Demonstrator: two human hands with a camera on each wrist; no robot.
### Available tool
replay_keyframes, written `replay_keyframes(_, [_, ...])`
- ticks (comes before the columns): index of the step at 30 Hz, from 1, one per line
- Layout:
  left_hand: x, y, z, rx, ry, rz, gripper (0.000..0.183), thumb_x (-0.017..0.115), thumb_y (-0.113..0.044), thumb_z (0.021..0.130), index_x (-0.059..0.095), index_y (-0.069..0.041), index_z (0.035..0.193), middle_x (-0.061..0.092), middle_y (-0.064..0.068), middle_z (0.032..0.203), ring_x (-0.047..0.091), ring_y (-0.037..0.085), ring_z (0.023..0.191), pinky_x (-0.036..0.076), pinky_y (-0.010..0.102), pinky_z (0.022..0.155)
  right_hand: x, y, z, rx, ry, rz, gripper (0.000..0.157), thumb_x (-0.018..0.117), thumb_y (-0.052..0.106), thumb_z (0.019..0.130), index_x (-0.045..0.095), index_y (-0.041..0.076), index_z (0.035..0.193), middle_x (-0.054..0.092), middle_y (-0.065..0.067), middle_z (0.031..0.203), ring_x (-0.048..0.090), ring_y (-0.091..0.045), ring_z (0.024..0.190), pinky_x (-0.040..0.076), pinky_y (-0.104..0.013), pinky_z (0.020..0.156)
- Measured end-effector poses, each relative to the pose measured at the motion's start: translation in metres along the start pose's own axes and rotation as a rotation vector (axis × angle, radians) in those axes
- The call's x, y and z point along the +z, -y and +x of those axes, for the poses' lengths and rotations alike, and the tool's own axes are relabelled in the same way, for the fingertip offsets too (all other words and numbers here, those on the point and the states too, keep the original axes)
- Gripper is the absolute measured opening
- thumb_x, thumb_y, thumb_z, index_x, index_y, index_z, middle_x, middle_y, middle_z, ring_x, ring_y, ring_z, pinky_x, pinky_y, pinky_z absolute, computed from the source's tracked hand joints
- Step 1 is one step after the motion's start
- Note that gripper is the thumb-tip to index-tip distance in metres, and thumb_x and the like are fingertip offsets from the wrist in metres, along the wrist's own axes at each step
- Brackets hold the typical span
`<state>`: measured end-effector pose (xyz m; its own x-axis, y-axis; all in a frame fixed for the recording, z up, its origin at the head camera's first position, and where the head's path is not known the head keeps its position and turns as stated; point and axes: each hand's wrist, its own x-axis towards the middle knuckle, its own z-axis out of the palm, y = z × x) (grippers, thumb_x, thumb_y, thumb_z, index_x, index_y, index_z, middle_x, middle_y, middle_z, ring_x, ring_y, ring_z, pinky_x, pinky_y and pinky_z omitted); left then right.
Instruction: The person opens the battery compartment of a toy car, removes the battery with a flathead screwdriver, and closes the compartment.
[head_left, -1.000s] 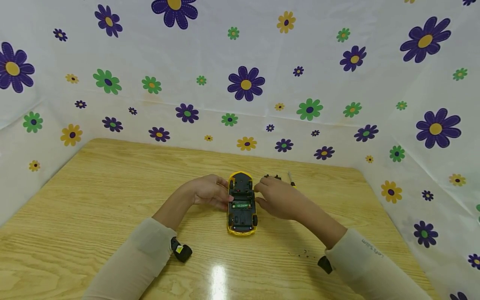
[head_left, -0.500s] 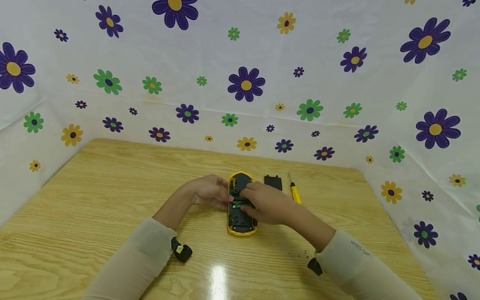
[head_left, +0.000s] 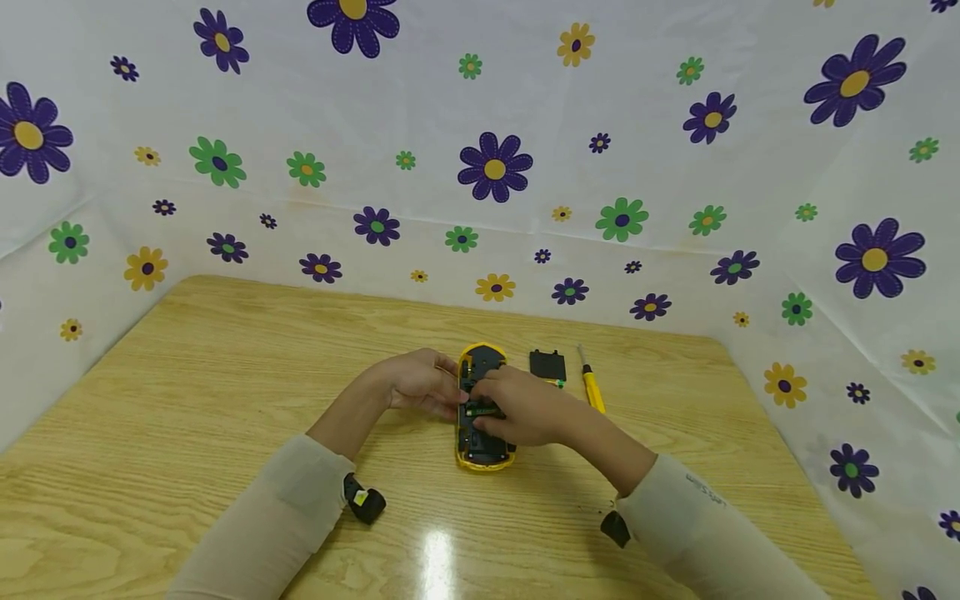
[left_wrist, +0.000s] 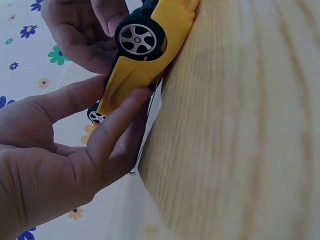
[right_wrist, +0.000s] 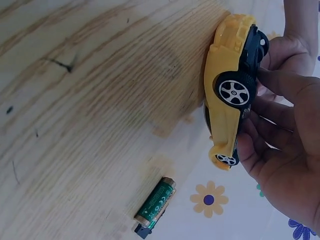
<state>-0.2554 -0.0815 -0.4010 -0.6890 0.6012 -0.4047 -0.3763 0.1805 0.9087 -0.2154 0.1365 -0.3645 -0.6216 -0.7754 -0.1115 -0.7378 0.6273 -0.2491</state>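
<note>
A yellow toy car (head_left: pixel 486 460) lies upside down on the table, its black underside up and a battery compartment uncovered. My left hand (head_left: pixel 420 385) grips the car's left side, thumb near the upper edge and fingers lower on the body, as the left wrist view shows. A green battery (head_left: pixel 482 411) sits in the compartment. My right hand (head_left: pixel 528 407) reaches over the underside, thumb and fingers on either side of this battery and appearing to pinch it. Its fingertips are partly hidden in the right wrist view. Another green battery (right_wrist: pixel 156 201) lies loose on the table.
Behind the right hand lie a black battery cover (head_left: pixel 547 365) and a yellow-handled screwdriver (head_left: pixel 592 389). Small dark bits are scattered on the table near the right wrist. A flowered cloth (head_left: pixel 420 192) hangs behind and beside the wooden table (head_left: pixel 247 375).
My right hand has moved left from beside the car onto the battery compartment, uncovering the battery cover, screwdriver and loose battery in the head view. The left hand and car stay put.
</note>
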Motion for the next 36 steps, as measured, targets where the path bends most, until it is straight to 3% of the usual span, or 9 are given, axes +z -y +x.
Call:
replay_keyframes(8, [0.000, 0.000, 0.001, 0.001, 0.005, -0.004, 0.051, 0.062, 0.005, 0.097, 0.042, 0.012, 0.143, 0.062, 0.026, 0.129, 0.070, 0.031, 0.106, 0.059, 0.043, 0.095, -0.003, -0.007, 0.005, 0.009, 0.062, 0.137, 0.021, 0.070, 0.023, 0.100, 0.074, 0.007, 0.113, 0.067, 0.002, 0.099, 0.059, -0.007, 0.082, 0.054, -0.026, 0.070])
replay_keyframes(18, [0.000, 0.000, 0.000, -0.001, -0.006, 0.003, 0.052, 0.063, 0.004, 0.097, 0.042, 0.012, 0.144, 0.061, 0.027, 0.131, 0.069, 0.033, 0.109, 0.059, 0.043, 0.096, -0.004, -0.015, 0.003, 0.022, 0.049, 0.304, 0.009, 0.070, 0.014, 0.099, 0.071, 0.009, 0.107, 0.067, 0.004, 0.091, 0.062, -0.007, 0.080, 0.056, -0.025, 0.070])
replay_keyframes(29, [0.000, 0.002, 0.002, -0.004, -0.010, 0.001, 0.052, 0.063, 0.004, 0.097, 0.042, 0.012, 0.144, 0.061, 0.026, 0.130, 0.070, 0.032, 0.107, 0.059, 0.043, 0.095, -0.004, -0.016, 0.000, -0.017, 0.010, 0.303, 0.006, 0.066, 0.010, 0.101, 0.068, 0.007, 0.106, 0.066, 0.002, 0.097, 0.060, -0.009, 0.084, 0.056, -0.024, 0.072])
replay_keyframes(36, [0.000, 0.001, 0.002, -0.002, -0.013, -0.001, 0.050, 0.063, 0.005, 0.096, 0.043, 0.012, 0.142, 0.062, 0.026, 0.129, 0.070, 0.031, 0.105, 0.060, 0.043, 0.094, -0.007, -0.015, -0.004, 0.004, -0.025, 0.316, 0.009, 0.064, 0.009, 0.102, 0.068, 0.006, 0.110, 0.067, 0.001, 0.101, 0.063, -0.009, 0.088, 0.057, -0.024, 0.076])
